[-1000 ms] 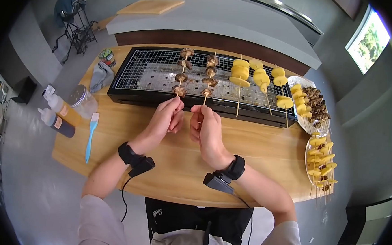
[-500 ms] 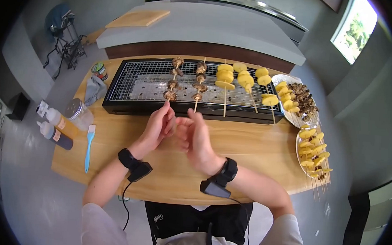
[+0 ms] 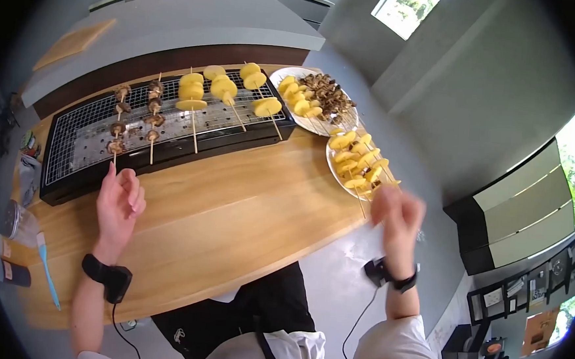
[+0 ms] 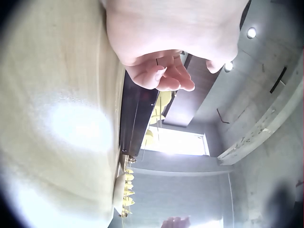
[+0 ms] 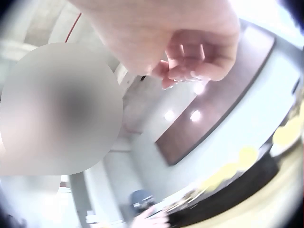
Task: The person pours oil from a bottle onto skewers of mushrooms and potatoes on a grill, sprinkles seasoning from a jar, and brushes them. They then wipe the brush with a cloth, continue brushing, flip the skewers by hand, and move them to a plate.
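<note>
My left hand (image 3: pixel 120 205) is at the grill's front edge, fingers loosely bent, thumb tip right at the stick end of a mushroom skewer (image 3: pixel 117 128). In the left wrist view nothing shows in its fingers (image 4: pixel 164 78). A second mushroom skewer (image 3: pixel 154 105) lies to its right on the black grill (image 3: pixel 73 130), followed by several potato-slice skewers (image 3: pixel 191 91). Blurred by motion, my right hand (image 3: pixel 400 219) hangs beside the near plate (image 3: pixel 329 157) of potato and mushroom skewers (image 3: pixel 361 161). Its fingers (image 5: pixel 185 66) curl loosely around nothing in the right wrist view.
Behind the near plate stands a larger plate (image 3: pixel 276 79) with potato and mushroom skewers. A blue brush (image 3: pixel 48 273), a glass jar (image 3: pixel 23 224) and squeeze bottles (image 3: pixel 8 272) stand at the table's left. A grey counter (image 3: pixel 205 23) is beyond the grill.
My right hand has left the second mushroom skewer and swung far right to the near plate. My left hand stays by the first skewer's end. The view has turned right.
</note>
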`<state>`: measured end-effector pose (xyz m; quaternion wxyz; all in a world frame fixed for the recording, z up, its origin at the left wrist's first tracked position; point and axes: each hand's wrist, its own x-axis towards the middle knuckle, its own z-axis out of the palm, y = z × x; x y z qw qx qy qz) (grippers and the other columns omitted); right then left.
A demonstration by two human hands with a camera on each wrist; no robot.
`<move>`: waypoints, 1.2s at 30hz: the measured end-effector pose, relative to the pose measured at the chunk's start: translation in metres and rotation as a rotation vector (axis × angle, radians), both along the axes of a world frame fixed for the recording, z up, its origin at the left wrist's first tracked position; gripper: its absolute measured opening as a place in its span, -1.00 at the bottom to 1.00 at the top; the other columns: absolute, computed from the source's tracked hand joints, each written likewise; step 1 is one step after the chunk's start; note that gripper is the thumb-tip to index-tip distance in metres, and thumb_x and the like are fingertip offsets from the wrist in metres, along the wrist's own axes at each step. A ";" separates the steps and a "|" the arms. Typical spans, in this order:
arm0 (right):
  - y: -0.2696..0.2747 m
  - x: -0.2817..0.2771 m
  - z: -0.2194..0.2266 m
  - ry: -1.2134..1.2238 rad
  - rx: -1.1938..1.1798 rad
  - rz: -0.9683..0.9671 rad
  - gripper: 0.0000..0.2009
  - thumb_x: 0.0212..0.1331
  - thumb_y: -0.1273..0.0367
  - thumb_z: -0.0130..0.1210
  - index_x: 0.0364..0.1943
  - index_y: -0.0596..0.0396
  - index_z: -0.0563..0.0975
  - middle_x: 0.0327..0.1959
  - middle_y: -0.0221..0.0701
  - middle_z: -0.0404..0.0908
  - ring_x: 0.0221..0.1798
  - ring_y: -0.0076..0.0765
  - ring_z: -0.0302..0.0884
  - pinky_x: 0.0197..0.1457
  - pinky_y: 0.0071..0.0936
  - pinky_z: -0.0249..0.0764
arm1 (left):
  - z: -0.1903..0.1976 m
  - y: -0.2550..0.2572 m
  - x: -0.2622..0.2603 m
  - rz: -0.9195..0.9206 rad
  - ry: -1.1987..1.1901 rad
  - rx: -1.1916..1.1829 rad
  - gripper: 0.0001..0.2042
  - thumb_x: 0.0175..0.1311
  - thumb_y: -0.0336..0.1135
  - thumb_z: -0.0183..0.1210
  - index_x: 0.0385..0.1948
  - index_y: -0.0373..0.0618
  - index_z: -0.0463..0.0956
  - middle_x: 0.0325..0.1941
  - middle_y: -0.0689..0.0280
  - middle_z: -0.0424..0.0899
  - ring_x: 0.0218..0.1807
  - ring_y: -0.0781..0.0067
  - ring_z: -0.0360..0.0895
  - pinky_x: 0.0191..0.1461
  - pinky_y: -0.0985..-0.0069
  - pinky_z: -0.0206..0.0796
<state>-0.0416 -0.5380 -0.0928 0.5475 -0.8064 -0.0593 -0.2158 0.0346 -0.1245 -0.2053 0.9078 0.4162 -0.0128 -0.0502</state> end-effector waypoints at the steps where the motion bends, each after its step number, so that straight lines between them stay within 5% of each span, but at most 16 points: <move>1: -0.032 0.011 0.009 -0.012 -0.110 -0.178 -0.67 0.34 0.27 0.07 -0.51 0.23 0.54 -0.63 -0.56 0.45 -0.55 -0.70 0.32 -0.53 -0.65 0.16 | 0.001 0.000 -0.001 -0.014 0.015 -0.031 -0.55 0.45 0.16 -0.16 -0.41 -0.06 0.38 -0.69 0.46 0.22 -0.68 0.64 0.17 -0.67 0.69 -0.07; 6: -0.210 0.057 -0.024 0.260 -0.400 -0.401 -0.63 0.38 0.19 -0.02 -0.41 0.22 0.60 -0.47 -0.41 0.59 -0.47 -0.59 0.46 -0.45 -0.61 0.35 | 0.005 -0.002 -0.005 -0.045 -0.001 -0.046 -0.61 0.46 0.09 -0.13 -0.40 -0.04 0.33 -0.64 0.47 0.16 -0.62 0.67 0.14 -0.63 0.70 -0.06; 8: -0.208 0.051 -0.025 0.426 -0.493 -0.409 -0.64 0.38 0.19 -0.04 -0.37 0.22 0.61 -0.39 -0.36 0.64 -0.41 -0.55 0.53 -0.38 -0.59 0.44 | 0.004 -0.001 -0.004 -0.055 -0.003 -0.055 -0.61 0.46 0.08 -0.12 -0.40 -0.05 0.31 -0.64 0.47 0.15 -0.61 0.66 0.12 -0.62 0.69 -0.06; 11: -0.201 0.041 -0.023 0.952 -0.157 -0.193 -0.70 0.36 0.24 -0.02 -0.11 0.21 0.58 -0.18 -0.27 0.69 -0.16 -0.42 0.66 -0.11 -0.52 0.57 | 0.003 -0.001 -0.003 -0.053 0.013 -0.093 -0.61 0.46 0.08 -0.12 -0.41 -0.05 0.31 -0.65 0.47 0.13 -0.62 0.65 0.09 -0.62 0.69 -0.07; 17: -0.216 0.031 -0.037 0.972 0.158 -0.039 -0.67 0.36 0.22 0.03 -0.10 0.27 0.57 -0.27 -0.32 0.68 -0.25 -0.52 0.64 -0.27 -0.63 0.54 | 0.002 0.001 -0.002 -0.042 0.017 -0.090 -0.60 0.46 0.09 -0.13 -0.43 -0.06 0.32 -0.66 0.45 0.16 -0.61 0.62 0.15 -0.62 0.66 -0.05; 24: -0.230 0.030 -0.050 0.885 0.094 0.015 -0.70 0.33 0.28 0.10 -0.06 0.27 0.57 -0.31 -0.35 0.68 -0.26 -0.62 0.63 -0.34 -0.75 0.47 | 0.006 -0.003 -0.003 -0.016 0.031 -0.088 -0.61 0.46 0.08 -0.11 -0.41 -0.07 0.28 -0.65 0.47 0.09 -0.62 0.65 0.06 -0.63 0.67 -0.07; 29: -0.205 0.022 -0.040 0.798 -0.219 -0.077 -0.64 0.33 0.23 0.09 0.01 0.26 0.57 -0.22 -0.28 0.70 -0.23 -0.49 0.68 -0.15 -0.69 0.57 | 0.003 -0.001 -0.002 -0.028 0.019 -0.080 -0.61 0.46 0.08 -0.11 -0.42 -0.06 0.28 -0.65 0.47 0.09 -0.62 0.65 0.06 -0.64 0.67 -0.06; 32: -0.196 0.023 -0.032 0.797 -0.073 -0.165 -0.64 0.33 0.22 0.06 0.00 0.25 0.58 -0.20 -0.25 0.70 -0.20 -0.43 0.69 -0.06 -0.60 0.59 | 0.004 -0.001 -0.002 -0.026 0.025 -0.076 -0.61 0.46 0.08 -0.12 -0.42 -0.06 0.27 -0.65 0.47 0.09 -0.62 0.65 0.07 -0.64 0.67 -0.05; 36: -0.197 0.028 -0.036 0.775 -0.161 -0.221 -0.66 0.32 0.24 0.05 -0.05 0.26 0.61 -0.21 -0.25 0.70 -0.18 -0.43 0.68 -0.02 -0.55 0.58 | 0.005 -0.001 -0.002 -0.034 0.027 -0.077 -0.60 0.47 0.08 -0.13 -0.42 -0.07 0.28 -0.65 0.45 0.13 -0.61 0.62 0.12 -0.64 0.67 -0.03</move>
